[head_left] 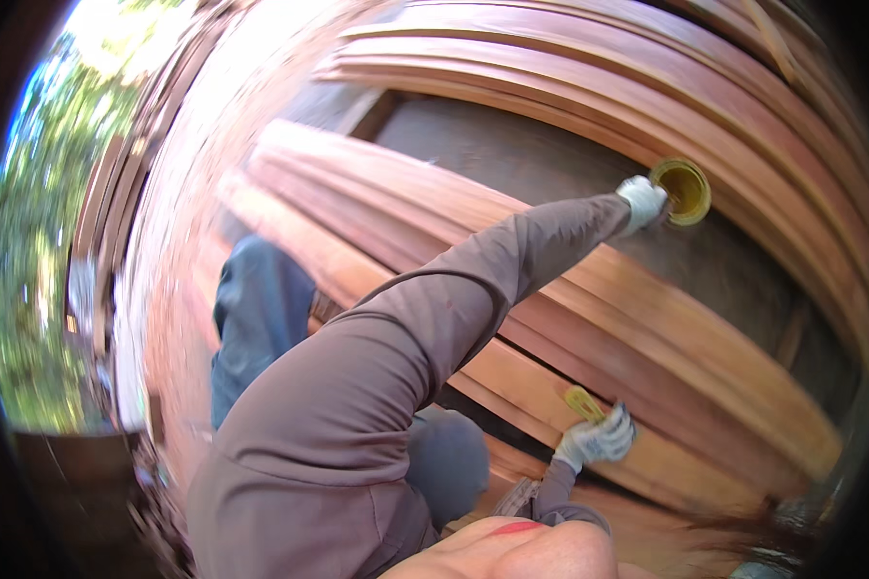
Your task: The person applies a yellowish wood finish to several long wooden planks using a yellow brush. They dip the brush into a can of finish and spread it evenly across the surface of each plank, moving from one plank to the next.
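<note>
Reddish-brown wooden planks lay stacked in long curved bundles across the view, one pile running from the upper middle down to the lower right and another pile above it along the top edge. Between the piles showed a dull grey surface, blurred and hard to make out. The left hand, in a pale work glove at the end of a long grey sleeve, reached far out to a round yellow roll of tape with a hollow middle, which sat near the upper pile; the grip was closed against the roll's left edge, though how firmly it held could not be told. The right hand, also gloved, rested low on the nearer pile with its grip closed around a small flat yellow thing, its shape unclear in the blur. Blue trousers showed at the left of the planks. Beyond them lay reddish ground, and green trees in bright daylight filled the far left rim.
</note>
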`<state>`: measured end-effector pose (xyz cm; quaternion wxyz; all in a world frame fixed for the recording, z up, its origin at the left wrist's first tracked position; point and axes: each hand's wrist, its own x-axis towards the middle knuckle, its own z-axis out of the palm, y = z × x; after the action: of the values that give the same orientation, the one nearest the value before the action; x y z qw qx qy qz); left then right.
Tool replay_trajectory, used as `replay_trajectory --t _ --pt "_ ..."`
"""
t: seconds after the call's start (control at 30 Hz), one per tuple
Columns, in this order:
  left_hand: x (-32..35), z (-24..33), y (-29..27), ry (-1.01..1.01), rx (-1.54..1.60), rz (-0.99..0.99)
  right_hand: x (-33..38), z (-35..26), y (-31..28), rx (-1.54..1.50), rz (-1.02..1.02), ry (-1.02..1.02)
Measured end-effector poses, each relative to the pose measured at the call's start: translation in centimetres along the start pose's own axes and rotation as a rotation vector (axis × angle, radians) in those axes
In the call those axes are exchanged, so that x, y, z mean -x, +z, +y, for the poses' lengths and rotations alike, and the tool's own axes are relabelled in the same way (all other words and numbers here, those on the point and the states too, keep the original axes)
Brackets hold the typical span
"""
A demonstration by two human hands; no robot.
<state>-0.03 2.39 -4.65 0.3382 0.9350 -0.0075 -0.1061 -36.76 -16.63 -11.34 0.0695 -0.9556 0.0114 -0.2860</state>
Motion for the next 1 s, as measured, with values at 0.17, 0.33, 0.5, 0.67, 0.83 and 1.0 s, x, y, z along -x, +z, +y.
replay_trajectory --t 0.17,0.33,0.5,0.67,0.83,1.0 --pt "8.6 -13.5 -14.5 0.135 -0.015 0.175 0.3 1.7 1.4 0.231 -0.021 -0.107" --pt "22.9 -29.3 -34.2 0.236 -0.533 0.134 -1.8 0.5 -0.7 0.266 -0.042 -0.366" --pt "36.4 -42.2 -47.2 -0.042 -0.367 0.023 -8.4 -8.0 -7.3 0.208 -0.121 -0.483" --pt "48.5 -54.1 -51.7 -0.145 -0.258 -0.039 -9.4 -25.9 -8.3 -0.081 -0.372 -0.582" --pt "52.0 -61.5 -46.8 -0.011 -0.009 -0.034 0.2 -39.7 -4.4 -0.610 -0.606 -0.126" --pt "54.0 -64.4 -42.5 -0.508 0.309 -0.097 2.1 -51.3 -8.2 -0.896 -0.732 0.238"
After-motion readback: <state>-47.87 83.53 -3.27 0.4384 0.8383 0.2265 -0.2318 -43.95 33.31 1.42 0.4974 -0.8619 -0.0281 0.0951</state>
